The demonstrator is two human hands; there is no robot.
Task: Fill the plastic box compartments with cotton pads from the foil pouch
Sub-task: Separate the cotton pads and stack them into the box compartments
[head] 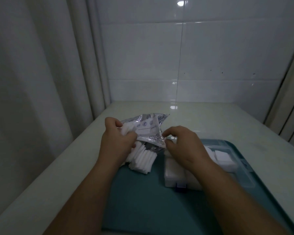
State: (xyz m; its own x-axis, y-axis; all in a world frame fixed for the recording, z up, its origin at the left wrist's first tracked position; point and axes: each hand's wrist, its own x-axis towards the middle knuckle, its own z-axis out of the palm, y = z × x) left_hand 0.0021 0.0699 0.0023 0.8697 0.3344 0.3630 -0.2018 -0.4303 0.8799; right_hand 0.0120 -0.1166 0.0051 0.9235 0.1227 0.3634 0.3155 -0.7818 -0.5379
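A crinkled silver foil pouch (147, 128) is held up just above the table's middle. My left hand (116, 139) grips its left side together with a bunch of white cotton pads (126, 130). My right hand (180, 143) pinches the pouch's lower right edge between thumb and forefinger. More white cotton pads (143, 160) spill in a fanned stack below the pouch onto the teal tray. The clear plastic box (175, 175) sits on the tray under my right forearm, its visible compartments holding white pads (223, 157).
The teal tray (143, 200) lies on a pale countertop (219, 119) that ends at a white tiled wall behind. A curtain (32, 82) hangs at the left, and the box's open lid (241, 167) lies to the right.
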